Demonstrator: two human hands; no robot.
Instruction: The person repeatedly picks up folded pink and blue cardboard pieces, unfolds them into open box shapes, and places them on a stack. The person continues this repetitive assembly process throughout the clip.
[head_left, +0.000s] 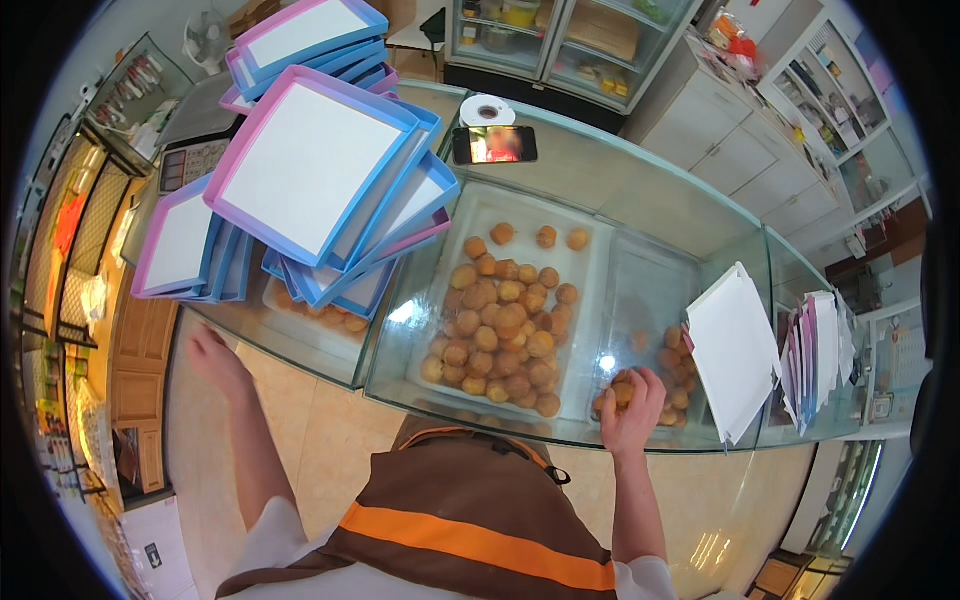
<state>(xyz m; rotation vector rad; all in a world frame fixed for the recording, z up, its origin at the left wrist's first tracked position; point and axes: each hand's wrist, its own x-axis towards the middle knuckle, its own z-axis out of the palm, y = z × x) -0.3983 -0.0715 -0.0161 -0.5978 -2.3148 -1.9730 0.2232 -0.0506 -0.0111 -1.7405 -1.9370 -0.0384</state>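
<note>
My right hand point(632, 408) is at the front right of the glass counter, its fingers closed around brown round pastries point(621, 388); how many it holds is hidden. More of these balls point(678, 365) lie just beyond it. In the middle, a heap of golden-brown balls point(508, 320) fills much of a white tray point(585, 330) seen in the glass case, with a few single ones behind the heap. My left hand point(217, 362) hangs in the air left of the counter, fingers loosely stretched, slightly blurred, with nothing seen in it.
Pink-and-blue boxes with white panels point(305, 165) are stacked at an angle on the counter's left. A phone point(495, 145) and a white tape roll point(487, 110) lie at the back. White folded boxes point(735, 350) lean at the right. A glass-door fridge point(560, 50) stands behind.
</note>
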